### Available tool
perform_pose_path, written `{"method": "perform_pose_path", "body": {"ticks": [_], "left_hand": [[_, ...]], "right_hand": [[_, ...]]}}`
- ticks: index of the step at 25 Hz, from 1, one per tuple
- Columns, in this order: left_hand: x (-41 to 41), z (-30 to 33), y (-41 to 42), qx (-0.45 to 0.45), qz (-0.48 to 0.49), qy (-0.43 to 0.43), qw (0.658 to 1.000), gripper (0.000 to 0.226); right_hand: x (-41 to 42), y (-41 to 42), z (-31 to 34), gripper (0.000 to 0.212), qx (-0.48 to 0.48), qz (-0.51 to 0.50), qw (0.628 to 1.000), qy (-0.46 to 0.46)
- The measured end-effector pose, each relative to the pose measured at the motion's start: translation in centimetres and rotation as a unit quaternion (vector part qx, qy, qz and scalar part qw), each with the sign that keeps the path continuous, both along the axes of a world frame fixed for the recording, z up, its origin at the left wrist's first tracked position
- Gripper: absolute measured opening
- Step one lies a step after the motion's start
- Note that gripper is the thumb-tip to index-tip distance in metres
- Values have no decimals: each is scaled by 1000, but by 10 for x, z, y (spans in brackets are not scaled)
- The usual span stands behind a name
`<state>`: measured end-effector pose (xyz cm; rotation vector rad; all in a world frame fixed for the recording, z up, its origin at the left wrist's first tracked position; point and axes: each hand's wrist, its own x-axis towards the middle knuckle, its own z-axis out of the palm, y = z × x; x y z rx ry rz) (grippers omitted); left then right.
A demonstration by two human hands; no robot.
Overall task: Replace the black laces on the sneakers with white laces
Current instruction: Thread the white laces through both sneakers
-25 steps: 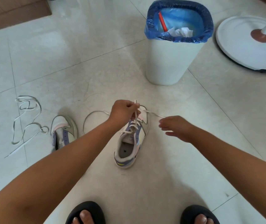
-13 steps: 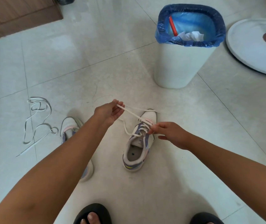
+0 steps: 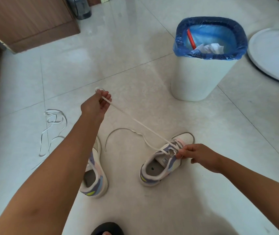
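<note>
left sneaker [image 3: 94, 175] half hidden behind forearm, round white base [image 3: 271, 53] cut off (right edge), sandal [image 3: 107, 228] cropped below

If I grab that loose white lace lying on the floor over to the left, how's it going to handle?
The loose lace lies in tangled loops, so it is probably floppy and would dangle and snag rather than lift as one piece. It looks thin and flat, so likely very light; a push would probably just drag it. The lace the left hand holds only looks straight because it is pulled taut.
</note>
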<state>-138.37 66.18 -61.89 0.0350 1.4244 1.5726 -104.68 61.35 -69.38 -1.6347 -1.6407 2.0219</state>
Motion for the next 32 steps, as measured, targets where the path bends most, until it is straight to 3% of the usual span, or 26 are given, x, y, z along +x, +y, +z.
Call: {"method": "perform_pose_path", "body": {"ticks": [5, 8, 13, 18, 28, 32], "left_hand": [[94, -5, -39, -40, -209, -2, 977, 14], [130, -4, -65, -59, -293, -11, 954, 16], [144, 6, -82, -56, -327, 31, 943, 18], [165, 2, -100, -74, -359, 48, 929, 21], [192, -2, -108, -43, -393, 41, 918, 21], [223, -14, -143, -33, -477, 87, 874, 20]], "right_hand": [[-32, 19, 42, 23, 96, -42, 992, 64], [-54, 21, 59, 48, 19, -57, 988, 145], [-48, 9, 58, 23, -110, -141, 959, 219], [-35, 7, 64, 37, -107, -159, 952, 241], [-15, 6, 73, 22, -104, -204, 950, 211], [7, 18, 82, 14, -120, -276, 930, 211]]}}
